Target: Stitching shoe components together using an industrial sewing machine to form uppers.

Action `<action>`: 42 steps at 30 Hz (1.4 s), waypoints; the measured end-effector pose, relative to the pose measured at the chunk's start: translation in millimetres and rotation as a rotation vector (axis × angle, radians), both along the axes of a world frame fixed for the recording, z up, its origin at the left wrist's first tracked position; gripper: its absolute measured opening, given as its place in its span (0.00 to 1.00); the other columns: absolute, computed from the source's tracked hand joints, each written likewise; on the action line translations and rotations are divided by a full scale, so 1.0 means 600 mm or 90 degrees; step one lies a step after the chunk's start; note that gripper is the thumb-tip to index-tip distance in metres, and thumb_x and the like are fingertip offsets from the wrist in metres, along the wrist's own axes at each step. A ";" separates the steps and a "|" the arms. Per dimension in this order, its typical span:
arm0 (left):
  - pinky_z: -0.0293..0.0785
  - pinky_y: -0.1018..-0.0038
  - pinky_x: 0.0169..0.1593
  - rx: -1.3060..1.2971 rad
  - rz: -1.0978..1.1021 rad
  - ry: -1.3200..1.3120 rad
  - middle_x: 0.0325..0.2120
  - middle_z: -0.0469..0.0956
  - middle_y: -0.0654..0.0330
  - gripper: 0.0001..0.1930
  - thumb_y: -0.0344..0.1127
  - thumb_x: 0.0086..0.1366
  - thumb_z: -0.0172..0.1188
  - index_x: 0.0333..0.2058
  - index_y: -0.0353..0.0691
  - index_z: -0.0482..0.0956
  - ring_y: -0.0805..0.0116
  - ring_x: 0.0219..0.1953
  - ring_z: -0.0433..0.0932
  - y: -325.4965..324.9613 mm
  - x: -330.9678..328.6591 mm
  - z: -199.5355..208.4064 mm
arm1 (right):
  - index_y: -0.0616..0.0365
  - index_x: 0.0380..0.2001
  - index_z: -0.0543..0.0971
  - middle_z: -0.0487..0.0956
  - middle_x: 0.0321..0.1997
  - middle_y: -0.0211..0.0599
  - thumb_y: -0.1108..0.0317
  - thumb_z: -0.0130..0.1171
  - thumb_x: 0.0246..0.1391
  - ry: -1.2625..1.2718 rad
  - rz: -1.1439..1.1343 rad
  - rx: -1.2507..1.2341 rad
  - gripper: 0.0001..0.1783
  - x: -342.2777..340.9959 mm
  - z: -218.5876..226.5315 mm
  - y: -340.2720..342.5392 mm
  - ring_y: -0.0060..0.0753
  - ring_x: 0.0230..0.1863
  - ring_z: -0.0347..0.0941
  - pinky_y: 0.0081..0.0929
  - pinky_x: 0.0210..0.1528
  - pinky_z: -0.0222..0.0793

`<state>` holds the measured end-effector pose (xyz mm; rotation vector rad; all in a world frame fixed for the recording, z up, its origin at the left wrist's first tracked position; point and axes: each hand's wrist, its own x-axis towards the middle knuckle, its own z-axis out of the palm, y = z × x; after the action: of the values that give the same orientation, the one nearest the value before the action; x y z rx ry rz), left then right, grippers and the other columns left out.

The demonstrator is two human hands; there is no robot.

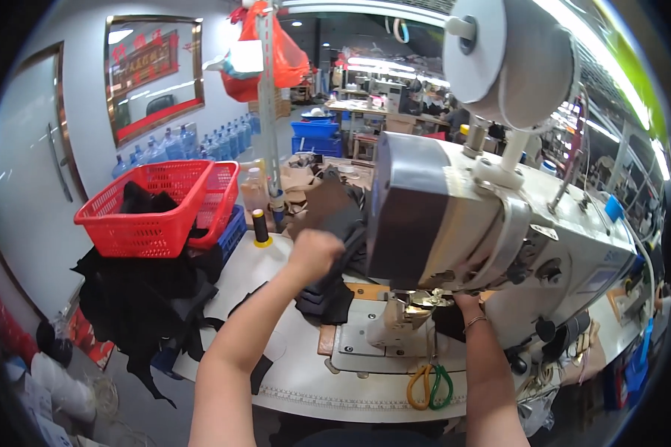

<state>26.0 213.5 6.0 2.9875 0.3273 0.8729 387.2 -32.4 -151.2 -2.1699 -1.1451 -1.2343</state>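
My left hand (314, 257) is curled and slightly blurred, over the table left of the sewing machine (432, 208). Just beyond its knuckles is a dark brown flat piece (326, 203), also blurred; whether the fingers grip it is unclear. Below the hand lies a pile of black cut pieces (326, 304). My right hand (466, 299) reaches behind the needle area, beside a black piece (449, 323); the machine head hides its fingers. Scissors (429, 387) with one yellow and one green handle lie at the table's front edge.
A black thread cone (260, 227) stands on the white table (276, 350). Red baskets (145, 223) holding dark pieces are at the left, above draped black material (138, 298). A metal post (267, 112) carries a red bag (276, 59). Loose tools (566, 339) lie at the right.
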 end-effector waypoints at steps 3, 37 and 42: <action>0.71 0.70 0.44 -0.072 -0.055 -0.020 0.36 0.78 0.58 0.17 0.41 0.48 0.65 0.38 0.44 0.79 0.60 0.40 0.77 -0.018 -0.069 -0.072 | 0.54 0.37 0.78 0.78 0.37 0.46 0.58 0.51 0.50 0.008 0.027 -0.009 0.15 0.005 -0.013 -0.047 0.44 0.37 0.75 0.37 0.37 0.70; 0.72 0.71 0.44 -0.249 0.322 0.302 0.35 0.78 0.52 0.22 0.35 0.40 0.72 0.36 0.34 0.77 0.61 0.38 0.76 0.121 -0.227 -0.167 | 0.66 0.39 0.76 0.77 0.37 0.29 0.79 0.58 0.43 0.906 0.440 0.172 0.15 -0.338 0.307 -0.347 0.19 0.38 0.70 0.19 0.41 0.66; 0.70 0.68 0.47 -0.346 0.378 0.293 0.37 0.77 0.54 0.18 0.40 0.45 0.68 0.36 0.42 0.78 0.55 0.42 0.75 0.104 -0.236 -0.165 | 0.64 0.35 0.76 0.77 0.32 0.27 0.77 0.63 0.41 0.887 0.583 0.056 0.14 -0.410 0.331 -0.270 0.17 0.35 0.70 0.18 0.38 0.67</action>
<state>-115.4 275.8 -93.1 2.5363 1.2653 0.0334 141.2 -194.6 47.2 -1.4378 -1.0475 0.5741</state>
